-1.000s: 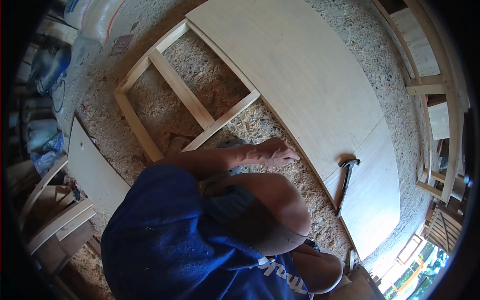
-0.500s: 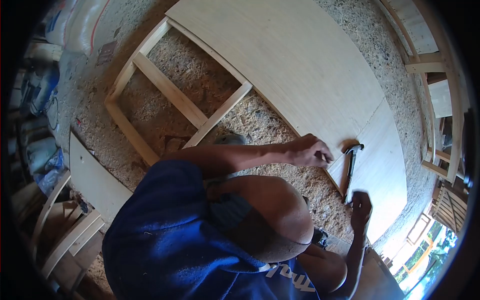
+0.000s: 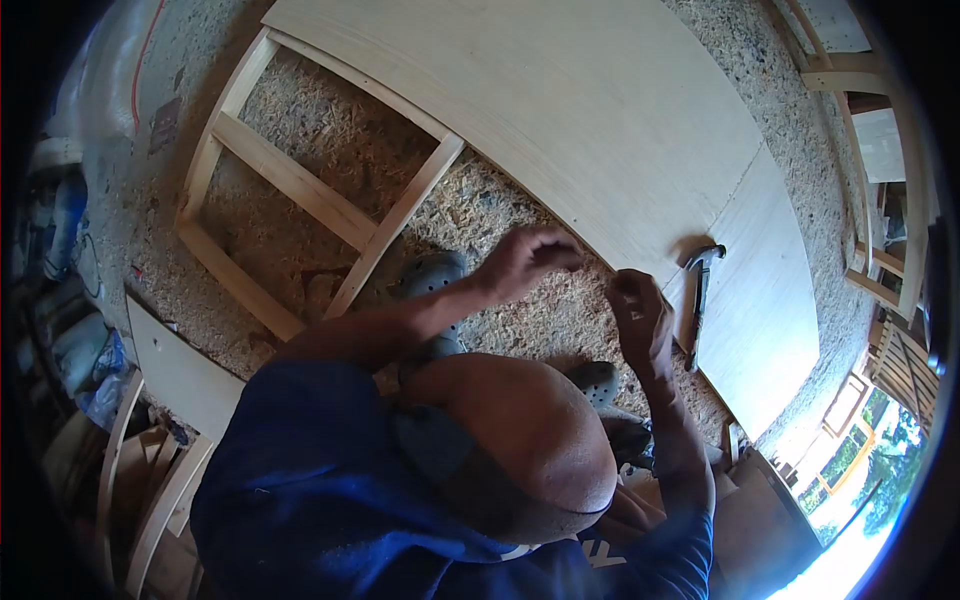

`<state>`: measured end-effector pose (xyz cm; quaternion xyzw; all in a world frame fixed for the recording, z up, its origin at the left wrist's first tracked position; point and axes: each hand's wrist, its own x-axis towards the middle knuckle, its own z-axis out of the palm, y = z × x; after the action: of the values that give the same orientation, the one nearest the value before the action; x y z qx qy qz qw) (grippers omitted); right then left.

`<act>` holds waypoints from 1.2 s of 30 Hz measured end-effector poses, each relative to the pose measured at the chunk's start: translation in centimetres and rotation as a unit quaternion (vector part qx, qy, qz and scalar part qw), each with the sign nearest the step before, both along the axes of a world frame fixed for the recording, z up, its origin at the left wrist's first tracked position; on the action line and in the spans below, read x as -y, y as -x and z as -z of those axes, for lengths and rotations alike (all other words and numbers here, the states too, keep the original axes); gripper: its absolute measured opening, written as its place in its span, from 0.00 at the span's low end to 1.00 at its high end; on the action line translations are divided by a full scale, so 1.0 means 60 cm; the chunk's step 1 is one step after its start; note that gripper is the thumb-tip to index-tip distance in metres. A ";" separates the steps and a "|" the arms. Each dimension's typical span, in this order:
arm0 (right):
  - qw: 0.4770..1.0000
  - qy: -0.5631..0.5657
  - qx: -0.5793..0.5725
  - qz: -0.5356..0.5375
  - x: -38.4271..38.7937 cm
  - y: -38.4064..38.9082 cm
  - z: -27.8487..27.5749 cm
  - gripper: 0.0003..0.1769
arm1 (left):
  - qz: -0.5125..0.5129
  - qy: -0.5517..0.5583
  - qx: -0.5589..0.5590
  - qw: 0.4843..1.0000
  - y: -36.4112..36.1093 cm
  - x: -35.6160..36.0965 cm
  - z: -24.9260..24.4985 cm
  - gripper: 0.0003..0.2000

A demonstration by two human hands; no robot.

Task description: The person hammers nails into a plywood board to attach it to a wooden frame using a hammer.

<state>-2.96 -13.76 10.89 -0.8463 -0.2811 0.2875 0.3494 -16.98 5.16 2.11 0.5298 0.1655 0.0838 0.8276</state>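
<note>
My left hand [image 3: 530, 262] hangs over the sawdust floor at the near edge of a large pale plywood panel [image 3: 560, 110]. Its fingers are curled together, slightly smeared, and what they hold, if anything, is too small to name. Close to its right, my right hand [image 3: 643, 315] is raised by the panel's edge with thumb and fingers pinched. Whatever may sit in that pinch is hidden. A claw hammer [image 3: 702, 300] lies on the panel just right of my right hand, its head away from me and its handle toward the edge. Neither hand touches it.
A wooden frame [image 3: 295, 183] with a crossbar extends left of the panel. Grey clogs [image 3: 432, 274] are on the sawdust-strewn floor. A plywood offcut [image 3: 180, 350] lies at left, and more timber framing [image 3: 868, 75] stands at right.
My left hand has drawn back left off the panel's edge. My right hand has risen from near the hammer's handle end toward my left hand. The hammer still lies on the panel.
</note>
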 end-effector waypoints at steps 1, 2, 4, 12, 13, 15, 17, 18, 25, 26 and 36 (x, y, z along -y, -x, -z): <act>0.970 0.038 0.205 -0.129 0.020 -0.017 0.000 0.16 | -0.014 -0.095 -0.025 0.995 0.011 -0.036 0.010 0.10; 0.955 0.087 0.257 -0.122 0.040 -0.037 -0.011 0.20 | -0.058 -0.162 -0.052 0.984 0.021 -0.075 0.023 0.08; 0.911 0.112 0.386 -0.093 0.124 -0.099 0.037 0.25 | -0.153 -0.282 -0.072 0.944 0.036 -0.164 0.060 0.07; 0.912 0.228 0.342 -0.002 0.284 -0.147 0.115 0.24 | -0.191 -0.421 0.040 0.886 0.030 -0.336 0.139 0.07; 0.936 0.187 0.296 0.021 0.292 -0.151 0.123 0.21 | -0.186 -0.518 0.089 0.830 0.026 -0.338 0.142 0.09; 0.953 0.146 0.233 0.125 0.273 -0.137 0.137 0.17 | -0.189 -0.505 0.128 0.833 0.013 -0.326 0.158 0.10; 0.951 0.126 0.241 0.149 0.255 -0.123 0.142 0.16 | -0.190 -0.493 0.163 0.833 0.007 -0.322 0.167 0.12; 0.961 0.091 0.171 0.197 0.234 -0.115 0.137 0.16 | -0.190 -0.503 0.139 0.832 0.008 -0.318 0.167 0.11; 0.990 0.036 0.019 0.133 -0.005 -0.018 0.036 0.21 | -0.203 -0.488 0.132 0.838 0.001 -0.314 0.193 0.10; 0.994 0.051 0.018 0.096 -0.039 -0.007 0.021 0.24 | -0.221 -0.469 0.151 0.842 -0.001 -0.315 0.195 0.10; 0.941 -0.110 0.243 -0.207 -0.252 0.070 0.025 0.41 | -0.168 -0.521 0.060 0.835 0.015 -0.314 0.143 0.08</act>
<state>-7.18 1.36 9.39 -0.7698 -0.5564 0.1064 0.2941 -17.87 24.00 -6.48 0.8406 0.1339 0.3266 0.4108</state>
